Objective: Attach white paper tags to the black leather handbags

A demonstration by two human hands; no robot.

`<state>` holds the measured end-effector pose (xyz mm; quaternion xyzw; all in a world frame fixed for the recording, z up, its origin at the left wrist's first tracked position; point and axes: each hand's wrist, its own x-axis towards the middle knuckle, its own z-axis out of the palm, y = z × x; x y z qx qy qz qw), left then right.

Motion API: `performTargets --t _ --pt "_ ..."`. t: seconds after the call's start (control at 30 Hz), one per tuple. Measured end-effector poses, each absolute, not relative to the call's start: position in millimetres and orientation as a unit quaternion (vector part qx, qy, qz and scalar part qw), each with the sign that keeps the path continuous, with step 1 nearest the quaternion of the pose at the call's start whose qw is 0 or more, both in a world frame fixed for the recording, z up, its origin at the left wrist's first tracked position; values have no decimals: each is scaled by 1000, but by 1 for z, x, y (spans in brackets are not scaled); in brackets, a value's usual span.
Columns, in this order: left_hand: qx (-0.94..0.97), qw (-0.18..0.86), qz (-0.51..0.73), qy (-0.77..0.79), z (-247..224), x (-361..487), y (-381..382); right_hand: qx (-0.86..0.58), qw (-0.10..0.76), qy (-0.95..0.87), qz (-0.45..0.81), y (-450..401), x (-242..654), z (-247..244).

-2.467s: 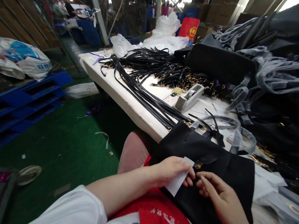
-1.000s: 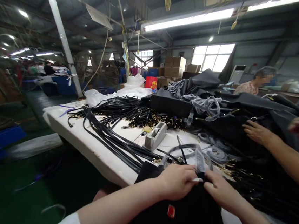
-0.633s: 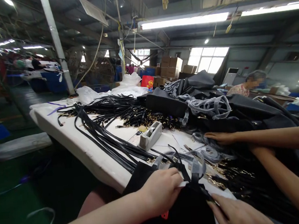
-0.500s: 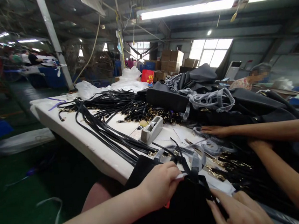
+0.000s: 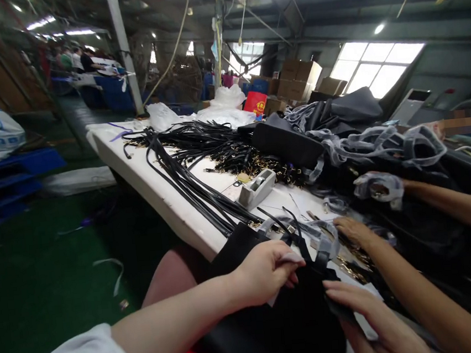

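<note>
Black bag [image 5: 302, 325]: at the counter's [image 5: 127, 153] near edge.
Left hand [image 5: 265, 273]: fingers pinch a card [image 5: 292, 257], more of it now showing; work seems centred there.
Right hand [image 5: 382, 315]: at the bag's edge; cannot tell if gripping.
Co-worker's hand [image 5: 355, 231]: now nearer the bag, crowding it.
Dispenser [image 5: 257, 190]: beyond, beside straps [image 5: 211, 206].

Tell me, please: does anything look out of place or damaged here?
Yes: a pale strip and a small scrap lie loose on the green floor beside the table, like dropped litter. The black bag shows no clear damage.
</note>
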<state>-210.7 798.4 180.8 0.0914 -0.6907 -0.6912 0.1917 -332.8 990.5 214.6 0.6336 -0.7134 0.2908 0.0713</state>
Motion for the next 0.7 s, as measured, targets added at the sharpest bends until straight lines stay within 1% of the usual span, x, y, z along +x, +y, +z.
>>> performTargets --t 0.1,0.17,0.2,0.33,0.5,0.57,0.7 --pt "50 240 -602 -760 185 -206 798 591 17 -750 295 962 -327 216" --pt "23 276 -543 -793 187 -203 796 574 20 -767 286 946 -323 214" --pt "18 285 -534 -796 188 -201 795 570 31 -770 284 940 -322 212" --pt "58 298 -573 -761 188 -201 792 553 51 -780 289 929 -323 209" --pt "131 285 -693 -649 181 -211 791 516 57 -813 266 932 -334 205" --pt "125 271 -696 -653 178 -215 791 522 67 -807 269 932 -338 203" --pt "102 286 -631 -714 177 -219 791 580 89 -763 272 931 -341 202"
